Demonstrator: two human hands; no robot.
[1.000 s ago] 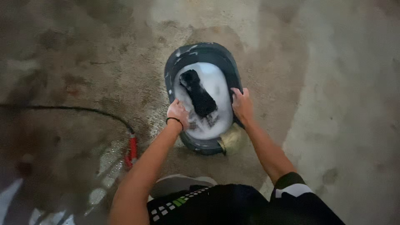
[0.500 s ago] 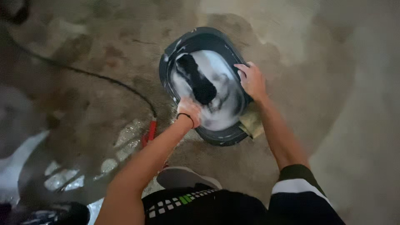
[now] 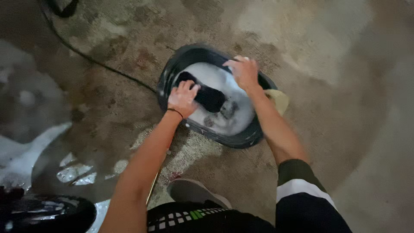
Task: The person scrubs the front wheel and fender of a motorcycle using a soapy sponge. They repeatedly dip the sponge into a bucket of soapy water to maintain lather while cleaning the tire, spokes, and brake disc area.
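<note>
Head view: two hands at a basin of soapy water

The basin point(image 3: 241, 140) is dark and stands on a wet concrete floor point(image 3: 336, 86), in front of the person's knees. It is filled with white foam point(image 3: 217, 77), and a black cloth point(image 3: 207, 96) lies in the foam near the middle. The left hand point(image 3: 183, 97) rests on the near-left rim with fingers curled over the end of the cloth; it seems to grip the cloth, but how firmly I cannot tell. The right hand point(image 3: 243, 71) is at the far-right rim, fingers half bent and spread, touching the rim or the foam; it holds nothing that I can see. A pale sponge point(image 3: 278, 100) lies just outside the basin, beside the right forearm. A thin hose point(image 3: 99, 64) runs across the floor on the left.

To wash well, in my judgement, both hands should keep low inside the basin, so that foam does not spill. One hand should steady the rim, because the floor looks slippery.
</note>
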